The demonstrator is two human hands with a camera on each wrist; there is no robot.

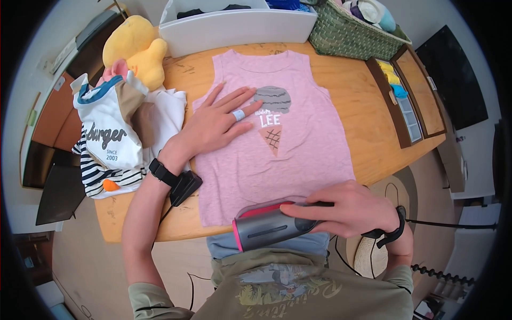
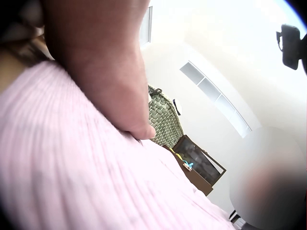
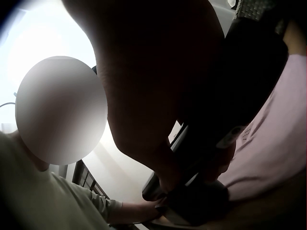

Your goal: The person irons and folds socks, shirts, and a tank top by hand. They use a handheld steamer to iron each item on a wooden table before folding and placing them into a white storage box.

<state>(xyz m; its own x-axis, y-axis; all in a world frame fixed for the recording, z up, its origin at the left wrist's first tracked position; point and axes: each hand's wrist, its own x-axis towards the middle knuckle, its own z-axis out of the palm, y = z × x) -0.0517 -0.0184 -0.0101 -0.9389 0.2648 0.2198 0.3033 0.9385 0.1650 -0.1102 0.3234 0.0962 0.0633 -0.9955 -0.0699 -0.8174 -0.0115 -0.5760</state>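
A pink sleeveless top [image 1: 314,128] lies spread on the wooden table [image 1: 341,80], with a grey and brown ice cream print and the word LEE on its chest. Fingers spread, my left hand [image 1: 221,120] rests flat on its left side, the fingertips reaching the print. In the left wrist view the pink fabric [image 2: 96,163] fills the space below that hand. My right hand [image 1: 349,210] grips a grey handheld garment steamer [image 1: 272,230] with pink trim, lying sideways over the top's bottom hem at the table's front edge. The right wrist view shows the steamer [image 3: 240,81] as a dark shape.
Left of the top is a pile of clothes [image 1: 109,136], with a yellow plush toy [image 1: 133,50] behind it. A white bin [image 1: 240,32] and a green woven basket [image 1: 352,40] stand at the back. An open brown box [image 1: 394,109] with compartments sits on the right.
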